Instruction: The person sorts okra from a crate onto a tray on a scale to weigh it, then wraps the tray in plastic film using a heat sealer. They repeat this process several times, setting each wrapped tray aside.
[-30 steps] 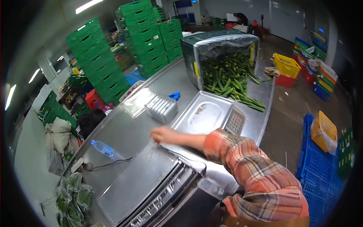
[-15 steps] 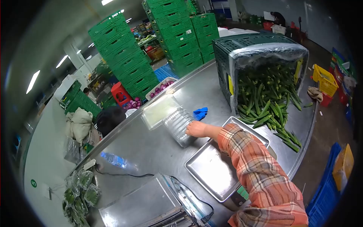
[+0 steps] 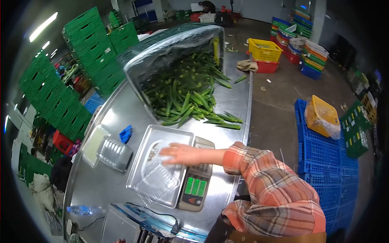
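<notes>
My right hand, in a plaid sleeve, is over the metal tray of a weighing scale. Its fingers are stretched out and slightly blurred, and nothing shows in them. Just below the fingers, a clear plastic punnet lies in the tray. Left of the tray is a stack of clear punnets, with a blue crumpled piece beside it. Okra spills onto the table from a tipped, plastic-lined green crate. At the bottom edge, a sliver of my left hand shows; its fingers are mostly cut off.
A machine with a metal top and a black cable stands at the table's near end. A water bottle lies at the left. Green crates are stacked behind the table. Blue pallets and a yellow crate are at the right.
My right hand has moved from the stacked punnets to over the scale tray, where a clear punnet now lies. The view has turned to the right.
</notes>
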Available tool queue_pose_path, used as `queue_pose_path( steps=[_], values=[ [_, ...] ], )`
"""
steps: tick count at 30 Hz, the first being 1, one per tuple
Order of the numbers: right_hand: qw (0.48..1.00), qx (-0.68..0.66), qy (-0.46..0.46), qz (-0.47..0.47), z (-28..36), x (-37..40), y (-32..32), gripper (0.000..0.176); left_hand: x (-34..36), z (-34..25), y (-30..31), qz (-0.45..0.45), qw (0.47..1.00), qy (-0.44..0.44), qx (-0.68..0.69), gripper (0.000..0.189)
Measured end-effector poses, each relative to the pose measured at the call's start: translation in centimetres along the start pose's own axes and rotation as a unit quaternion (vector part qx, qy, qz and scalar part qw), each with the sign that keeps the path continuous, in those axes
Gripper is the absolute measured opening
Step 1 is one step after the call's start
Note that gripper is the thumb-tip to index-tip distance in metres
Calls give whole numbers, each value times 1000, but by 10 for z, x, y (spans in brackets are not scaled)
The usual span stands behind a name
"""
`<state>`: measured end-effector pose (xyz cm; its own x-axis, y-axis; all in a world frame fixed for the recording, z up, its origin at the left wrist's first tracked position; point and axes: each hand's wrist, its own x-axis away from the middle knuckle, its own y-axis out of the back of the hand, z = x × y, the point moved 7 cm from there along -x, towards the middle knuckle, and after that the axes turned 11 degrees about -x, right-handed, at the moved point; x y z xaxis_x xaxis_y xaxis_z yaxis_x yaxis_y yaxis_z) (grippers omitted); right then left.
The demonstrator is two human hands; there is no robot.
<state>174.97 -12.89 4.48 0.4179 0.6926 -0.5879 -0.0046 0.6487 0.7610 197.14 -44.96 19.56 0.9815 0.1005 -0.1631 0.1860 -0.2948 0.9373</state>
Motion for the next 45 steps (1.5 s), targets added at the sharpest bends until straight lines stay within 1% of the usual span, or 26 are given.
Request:
queue_pose_path(
  steps=[2,3,4,5,6,9,10,12,14,16,17,18,19,21,24,26,27,30,31,32,33,36,38,41,44,45],
  values=[
    [982,1,-183,-42,-86,85,6,44,-11,-18,-16,16,999,-46,-10,23],
    [901,6,-428,-67,-84,109,63,56,-17,-27,-24,29,998,-49,1,23],
    [875,83,-473,-59,-118,166,80,82,-23,-37,-33,41,998,-50,11,23],
    [821,97,-562,-34,-131,202,105,95,-32,-55,-43,53,996,-56,48,23],
    [759,110,-641,-7,-143,231,126,107,-41,-73,-56,47,988,-148,22,23],
    [748,148,-643,68,-183,273,120,122,-87,-136,-103,148,982,-60,105,26],
    [786,153,-590,106,-190,273,109,117,-103,-154,-124,197,976,-46,84,29],
    [785,110,-587,166,-199,272,97,103,-145,-227,-148,81,967,-186,152,24],
    [807,6,-581,106,-204,272,96,75,-186,-282,-183,171,955,-163,178,37],
    [814,-37,-556,162,-218,290,76,53,-229,-325,-227,173,950,-209,154,42],
    [837,-68,-529,126,-223,299,75,39,-252,-335,-257,165,955,-213,126,49],
    [825,-100,-536,148,-223,289,92,37,-275,-344,-288,157,958,-218,99,56],
    [812,-130,-542,171,-212,264,129,35,-297,-351,-316,174,963,-199,51,65],
    [775,-203,-588,110,-233,280,146,28,-329,-352,-369,178,964,-183,-69,80],
    [666,-429,-599,-115,-280,312,165,17,-360,-349,-431,154,950,-166,-215,93],
    [532,-503,-633,-252,-324,341,156,24,-365,-351,-455,159,952,-127,-231,100],
    [570,-452,-633,-264,-352,349,154,24,-363,-350,-465,163,962,-78,-203,95],
    [512,-511,-641,-257,-390,333,132,17,-362,-352,-482,201,968,40,-144,82],
    [592,-456,-632,-206,-404,330,119,20,-362,-353,-478,186,976,80,-83,70],
    [623,-401,-642,-198,-408,316,110,25,-360,-351,-480,155,980,115,-48,68],
    [563,-468,-657,-181,-386,279,118,33,-357,-349,-482,122,981,149,-13,67],
    [657,-351,-651,-146,-367,224,107,61,-352,-366,-497,75,974,184,108,69],
    [649,-406,-636,-97,-362,208,84,56,-348,-380,-494,74,929,226,284,76],
    [678,-484,-548,-77,-343,184,96,52,-324,-386,-486,93,856,243,446,66],
    [709,-456,-513,-161,-307,180,120,55,-291,-401,-460,86,789,259,550,45],
    [683,-468,-529,-185,-303,190,112,60,-283,-401,-465,95,778,246,569,46]
  ],
)
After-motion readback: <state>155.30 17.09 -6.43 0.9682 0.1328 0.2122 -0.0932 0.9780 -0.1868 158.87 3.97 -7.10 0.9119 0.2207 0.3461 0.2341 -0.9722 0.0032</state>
